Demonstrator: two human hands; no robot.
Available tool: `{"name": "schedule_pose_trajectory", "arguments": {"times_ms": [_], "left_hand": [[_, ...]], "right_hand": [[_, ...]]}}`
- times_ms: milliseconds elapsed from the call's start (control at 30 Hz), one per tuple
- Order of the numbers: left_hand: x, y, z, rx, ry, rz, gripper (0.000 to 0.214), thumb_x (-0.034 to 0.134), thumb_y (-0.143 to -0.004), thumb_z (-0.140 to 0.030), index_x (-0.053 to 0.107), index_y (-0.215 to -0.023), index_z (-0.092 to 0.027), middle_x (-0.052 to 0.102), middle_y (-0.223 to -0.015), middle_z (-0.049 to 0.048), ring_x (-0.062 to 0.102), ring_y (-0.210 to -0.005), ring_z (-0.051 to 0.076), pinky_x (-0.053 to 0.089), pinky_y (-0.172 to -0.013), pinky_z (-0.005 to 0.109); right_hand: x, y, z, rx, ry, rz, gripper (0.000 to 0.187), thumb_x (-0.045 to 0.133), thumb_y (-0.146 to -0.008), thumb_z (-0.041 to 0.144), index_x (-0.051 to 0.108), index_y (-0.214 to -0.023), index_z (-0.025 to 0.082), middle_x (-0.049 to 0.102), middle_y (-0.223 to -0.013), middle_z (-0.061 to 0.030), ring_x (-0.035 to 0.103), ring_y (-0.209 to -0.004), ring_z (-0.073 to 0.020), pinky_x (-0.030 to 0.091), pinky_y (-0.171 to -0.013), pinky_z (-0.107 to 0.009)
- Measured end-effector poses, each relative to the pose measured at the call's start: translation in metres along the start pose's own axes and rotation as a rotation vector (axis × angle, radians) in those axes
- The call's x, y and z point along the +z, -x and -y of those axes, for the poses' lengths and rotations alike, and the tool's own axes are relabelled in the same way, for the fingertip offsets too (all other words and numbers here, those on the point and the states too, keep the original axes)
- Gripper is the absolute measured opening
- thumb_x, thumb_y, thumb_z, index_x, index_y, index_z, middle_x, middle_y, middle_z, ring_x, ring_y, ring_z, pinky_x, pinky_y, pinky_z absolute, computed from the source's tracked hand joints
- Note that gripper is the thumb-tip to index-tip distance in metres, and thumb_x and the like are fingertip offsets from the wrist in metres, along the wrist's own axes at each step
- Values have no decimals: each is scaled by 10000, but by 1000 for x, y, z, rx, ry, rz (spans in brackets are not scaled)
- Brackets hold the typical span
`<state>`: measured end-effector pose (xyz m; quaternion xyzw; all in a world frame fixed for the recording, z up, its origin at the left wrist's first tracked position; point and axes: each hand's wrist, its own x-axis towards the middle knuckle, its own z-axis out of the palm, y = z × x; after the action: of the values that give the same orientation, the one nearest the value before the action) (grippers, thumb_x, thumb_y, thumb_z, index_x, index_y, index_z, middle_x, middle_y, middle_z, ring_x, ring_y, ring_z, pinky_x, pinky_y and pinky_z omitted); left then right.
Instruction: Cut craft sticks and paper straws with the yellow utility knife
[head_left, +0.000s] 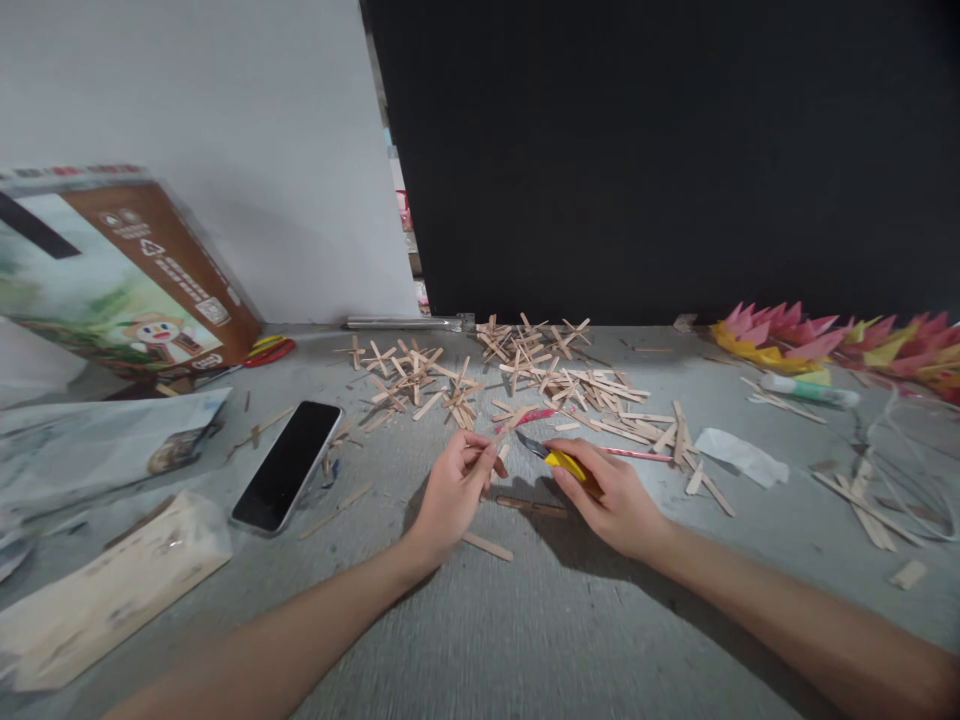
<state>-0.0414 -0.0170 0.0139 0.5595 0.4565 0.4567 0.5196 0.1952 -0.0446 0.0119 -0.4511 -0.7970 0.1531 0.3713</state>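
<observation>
My left hand [459, 490] is closed, pinching a thin wooden craft stick [506, 425] that points up and to the right. In my right hand [619, 500] is a yellow utility knife [570, 470], with its dark blade [531, 444] out and close to the stick; whether they touch I cannot tell. Just beyond my hands lie a red strip [534, 416] and a pile of loose wooden sticks [600, 390]. Several crossed stick pieces [409, 375] are heaped behind them. A single flat stick [487, 546] rests on the table below my left hand.
To the left are a black-screened phone [287, 467], a plastic packet [112, 580], and a printed brown bag [180, 270] with red-handled scissors [268, 351] beside it. At right lie a glue stick [810, 390], crumpled tissue [742, 456], a clear cable [900, 480] and pink-yellow paper petals [795, 340]. A black panel [660, 160] stands behind.
</observation>
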Motion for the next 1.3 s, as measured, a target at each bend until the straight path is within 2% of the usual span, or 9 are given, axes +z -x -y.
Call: {"name": "schedule_pose_trajectory", "arguments": {"times_ms": [167,267,567,700,833,1000,1067,1200,1300], "left_hand": [[-2,-1,0,157,-270,-96,162,683,-902,-324,662,-823,-184,680,-877,41,633,-861,194,469,-819,308],[-2,-3,-2,185,-280,-112,172,636,-933,-341,731,-909,-200,690,-969,54,634,-923,211,466,-871,329],[-4,-6,4,2,-187,-195,200,492,-959,-266,671,-1009,-190,700,-997,64,638,-904,207,488,-814,320],[-4,-1,3,122,-375,-224,163,539,-911,-156,661,-1009,-201,697,-1023,65,632,-988,233,484,-906,375],[-4,4,3,257,-689,-234,371,564,-810,-1,706,-1052,-244,682,-1126,67,575,-1110,279,432,-988,455],[-9,-2,9,252,-572,-223,381,455,-833,52,665,-1023,-202,685,-1071,73,615,-1032,230,498,-898,385],[-9,0,9,346,-621,-211,375,441,-862,51,667,-1023,-201,669,-1064,74,597,-1064,230,498,-936,393],[-4,17,1,757,-844,-78,354,449,-920,29,691,-1049,-194,628,-1135,103,538,-1104,247,485,-973,422],[-1,31,-8,1096,-913,302,220,515,-951,-34,696,-966,-159,670,-1006,84,561,-992,215,508,-892,347]], "right_hand": [[0,1,-2,6,-7,-18,287,506,-1073,334,563,-1343,254,730,-1217,-102,725,-1068,-240,581,-918,-370],[-1,1,-1,7,-6,-28,278,502,-1075,343,572,-1328,251,734,-1210,-102,729,-1050,-238,583,-898,-361],[-2,0,1,9,-12,-30,264,515,-1072,333,566,-1320,260,731,-1214,-81,722,-1056,-228,563,-913,-350],[-1,1,0,27,-1,-26,265,512,-1071,336,565,-1321,265,728,-1210,-80,720,-1049,-234,561,-916,-362],[2,-3,-4,86,88,-24,278,511,-1063,341,576,-1324,274,706,-1234,-87,698,-1078,-264,561,-919,-409],[6,-10,-13,75,188,-39,271,517,-1042,278,620,-1292,271,677,-1215,-105,615,-1145,-308,523,-998,-512],[7,-11,-15,61,244,-46,287,517,-1030,254,634,-1292,262,664,-1210,-117,593,-1143,-320,511,-1003,-537],[6,-7,-11,48,341,-62,290,539,-1018,258,644,-1288,247,625,-1241,-129,552,-1165,-332,473,-997,-552],[2,-5,-3,-20,334,-32,270,594,-1008,320,649,-1263,251,608,-1269,-123,532,-1183,-325,429,-1001,-545]]}}
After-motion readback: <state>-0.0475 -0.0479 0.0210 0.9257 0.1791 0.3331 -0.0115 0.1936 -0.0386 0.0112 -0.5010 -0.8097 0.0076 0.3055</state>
